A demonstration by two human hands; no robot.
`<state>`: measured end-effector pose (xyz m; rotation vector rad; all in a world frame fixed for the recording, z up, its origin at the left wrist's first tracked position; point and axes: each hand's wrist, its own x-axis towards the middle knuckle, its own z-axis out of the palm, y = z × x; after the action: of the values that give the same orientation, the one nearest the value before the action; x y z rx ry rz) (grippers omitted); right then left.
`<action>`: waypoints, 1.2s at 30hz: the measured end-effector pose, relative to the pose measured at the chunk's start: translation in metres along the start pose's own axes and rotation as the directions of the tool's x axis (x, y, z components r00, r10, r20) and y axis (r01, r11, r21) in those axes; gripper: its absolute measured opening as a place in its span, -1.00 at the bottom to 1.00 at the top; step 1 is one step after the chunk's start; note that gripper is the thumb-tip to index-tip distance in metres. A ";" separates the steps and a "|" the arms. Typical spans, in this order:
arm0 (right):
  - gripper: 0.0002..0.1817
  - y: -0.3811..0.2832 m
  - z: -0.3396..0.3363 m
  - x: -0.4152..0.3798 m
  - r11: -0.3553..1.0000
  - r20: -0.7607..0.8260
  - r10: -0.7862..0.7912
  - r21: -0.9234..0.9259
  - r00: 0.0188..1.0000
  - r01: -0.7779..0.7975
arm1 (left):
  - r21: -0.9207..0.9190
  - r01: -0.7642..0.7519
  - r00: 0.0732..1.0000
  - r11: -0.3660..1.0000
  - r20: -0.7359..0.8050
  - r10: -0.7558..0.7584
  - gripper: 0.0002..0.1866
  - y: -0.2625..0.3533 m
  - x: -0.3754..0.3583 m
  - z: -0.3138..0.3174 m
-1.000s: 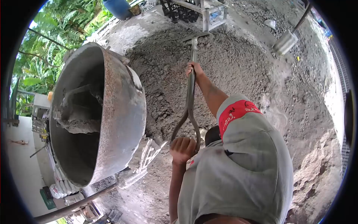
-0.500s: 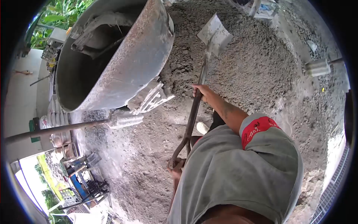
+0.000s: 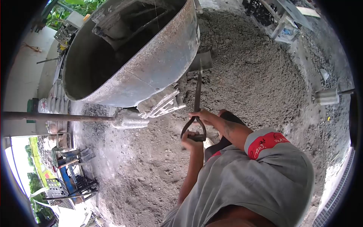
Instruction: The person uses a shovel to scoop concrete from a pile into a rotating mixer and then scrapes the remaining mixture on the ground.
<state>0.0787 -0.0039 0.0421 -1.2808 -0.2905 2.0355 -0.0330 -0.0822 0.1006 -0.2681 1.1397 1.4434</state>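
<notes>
A shovel with a D-shaped handle runs up the middle of the view, its flat blade over the heap of damp grey mix. My left hand is closed around the crossbar of the handle. Just above it, my right hand wraps the lower shaft where the handle forks. Beside the blade stands a large tilted metal mixer drum, its wide mouth facing left and a paddle visible inside. The blade's left edge overlaps the drum's outer wall in this view.
Under the drum lies a broken whitish grate. A second shovel with a long pole comes in from the left. Another shovel blade is at the right. Stacked sacks and machinery stand left; a wooden frame is at upper right.
The shovel has been drawn back, its blade dropping lower and left toward the drum. My left hand has come up and my right hand now sits near the handle. The view has shifted.
</notes>
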 end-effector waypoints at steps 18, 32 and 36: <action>-0.83 -0.135 -0.069 0.088 0.923 -0.104 0.043 0.385 0.994 0.000 | -0.190 0.093 0.942 0.977 0.335 -0.025 -0.85 -0.065 0.099 0.193; -0.89 -0.147 -0.062 0.159 0.989 -0.128 0.131 0.080 0.983 -0.121 | -0.268 0.089 0.984 0.959 0.175 -0.042 -0.90 -0.057 0.167 0.169; -0.86 -0.079 -0.085 0.182 0.895 -0.400 0.004 -0.408 0.916 -0.182 | -0.033 0.017 0.996 0.999 0.085 -0.014 -0.84 -0.067 0.172 0.144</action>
<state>0.1389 0.1597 -0.0855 -1.9821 -0.5265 1.7898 0.0446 0.1211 0.0133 -0.2360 1.0431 1.4482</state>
